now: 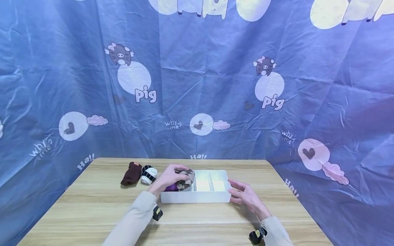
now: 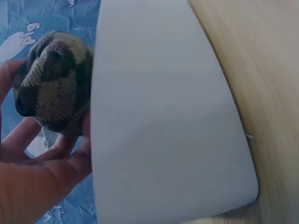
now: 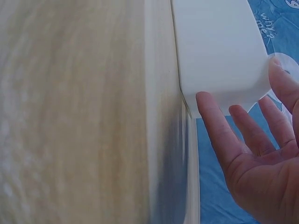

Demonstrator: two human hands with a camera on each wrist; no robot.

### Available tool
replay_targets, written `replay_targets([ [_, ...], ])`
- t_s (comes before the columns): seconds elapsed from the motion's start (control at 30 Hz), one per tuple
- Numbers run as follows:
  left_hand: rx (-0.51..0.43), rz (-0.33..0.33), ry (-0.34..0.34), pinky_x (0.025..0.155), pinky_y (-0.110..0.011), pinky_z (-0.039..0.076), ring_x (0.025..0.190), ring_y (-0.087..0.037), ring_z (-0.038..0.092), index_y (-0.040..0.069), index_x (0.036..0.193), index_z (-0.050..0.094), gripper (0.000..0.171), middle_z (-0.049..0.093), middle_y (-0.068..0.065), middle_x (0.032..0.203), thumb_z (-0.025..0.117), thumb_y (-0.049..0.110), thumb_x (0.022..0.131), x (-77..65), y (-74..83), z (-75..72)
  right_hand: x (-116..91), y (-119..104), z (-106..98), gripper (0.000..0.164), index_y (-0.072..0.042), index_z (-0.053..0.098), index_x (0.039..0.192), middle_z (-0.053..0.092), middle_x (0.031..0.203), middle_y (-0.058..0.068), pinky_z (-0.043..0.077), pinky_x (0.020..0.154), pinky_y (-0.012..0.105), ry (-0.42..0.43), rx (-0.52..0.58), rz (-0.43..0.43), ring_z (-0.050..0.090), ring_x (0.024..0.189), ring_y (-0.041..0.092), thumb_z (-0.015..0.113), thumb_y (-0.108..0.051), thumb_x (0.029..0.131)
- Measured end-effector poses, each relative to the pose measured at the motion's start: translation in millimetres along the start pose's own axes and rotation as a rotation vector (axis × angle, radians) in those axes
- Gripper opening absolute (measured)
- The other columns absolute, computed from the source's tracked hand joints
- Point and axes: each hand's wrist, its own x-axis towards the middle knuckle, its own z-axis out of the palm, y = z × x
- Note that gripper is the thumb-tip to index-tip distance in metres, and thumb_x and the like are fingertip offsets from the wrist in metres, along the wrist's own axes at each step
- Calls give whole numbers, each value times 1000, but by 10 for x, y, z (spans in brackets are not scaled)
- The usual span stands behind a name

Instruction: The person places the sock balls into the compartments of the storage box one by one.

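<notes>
A white divided box lies lengthwise on the table. My left hand grips a balled-up grey-and-beige checked sock over the left part of the box. In the left wrist view the checked sock shows between thumb and fingers, beside the white box wall. Dark purple fabric sits in the leftmost compartment, partly hidden under that hand. At the box's right end is my right hand, its fingertips against the end wall, fingers spread and fairly straight.
Left of the box lie a dark maroon rolled sock and a black-and-white rolled sock. Two right-hand compartments show their bare white floor. Behind the wooden table hangs a blue printed curtain.
</notes>
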Motion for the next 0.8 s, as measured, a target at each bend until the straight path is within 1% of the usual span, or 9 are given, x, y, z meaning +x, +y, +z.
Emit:
replay_targets([
  [0.07, 45, 14, 26, 85, -34, 54, 104, -22, 62, 9, 115, 71, 44, 67, -11, 122, 81, 23, 75, 24, -1, 36, -6, 3, -2, 69, 5, 34, 148, 30, 151, 34, 54, 92, 44, 2, -6, -3, 65, 107, 22, 69, -12, 91],
  [0.23, 162, 33, 149, 87, -39, 52, 102, -22, 63, 17, 108, 75, 41, 71, -3, 113, 85, 31, 70, 57, -25, 133, -16, 6, -2, 69, 6, 34, 147, 31, 151, 35, 55, 91, 44, 6, -16, -7, 65, 106, 22, 69, -12, 91],
  [0.3, 191, 44, 182, 88, -40, 52, 99, -22, 65, 17, 105, 75, 40, 73, -3, 108, 86, 32, 69, 59, -45, 162, -14, 4, -2, 69, 6, 34, 147, 31, 150, 35, 55, 91, 44, 4, -16, -8, 65, 106, 22, 69, -12, 91],
  [0.33, 202, 58, 188, 88, -40, 52, 98, -22, 66, 15, 104, 75, 39, 73, -4, 106, 86, 31, 70, 57, -62, 170, -12, 3, -3, 69, 6, 34, 147, 31, 150, 35, 55, 91, 44, 2, -12, -7, 65, 106, 22, 69, -11, 91],
  [0.4, 201, 67, 203, 89, -41, 53, 98, -23, 67, 11, 104, 75, 40, 74, -6, 103, 87, 30, 70, 50, -86, 178, -9, 1, -5, 69, 6, 33, 148, 31, 151, 35, 54, 92, 44, -2, -8, -7, 65, 107, 22, 68, -11, 91],
  [0.47, 175, 69, 209, 89, -42, 54, 99, -26, 68, 7, 103, 74, 40, 74, -8, 103, 87, 26, 70, 45, -109, 180, -6, 0, -9, 69, 5, 33, 148, 30, 151, 35, 54, 92, 44, -4, -7, -5, 64, 107, 22, 68, -11, 92],
  [0.57, 145, 65, 214, 90, -43, 54, 102, -29, 68, 6, 104, 74, 42, 74, -9, 104, 88, 25, 70, 41, -137, 176, 1, 4, -13, 69, 5, 33, 148, 30, 151, 34, 54, 92, 44, -3, -7, -1, 64, 107, 22, 68, -12, 92],
  [0.7, 108, 81, 189, 91, -43, 53, 105, -32, 66, 3, 106, 73, 41, 73, -11, 107, 86, 22, 72, 42, -170, 156, -6, 12, -14, 69, 6, 33, 148, 30, 151, 35, 54, 92, 44, -6, -17, -2, 64, 107, 21, 69, -12, 91],
  [0.8, 47, 88, 157, 93, -44, 53, 107, -36, 65, 0, 109, 71, 42, 72, -16, 110, 85, 17, 74, 40, -184, 135, -10, 15, -11, 70, 6, 32, 148, 29, 151, 35, 55, 92, 44, -9, -19, -3, 64, 108, 21, 69, -12, 91],
])
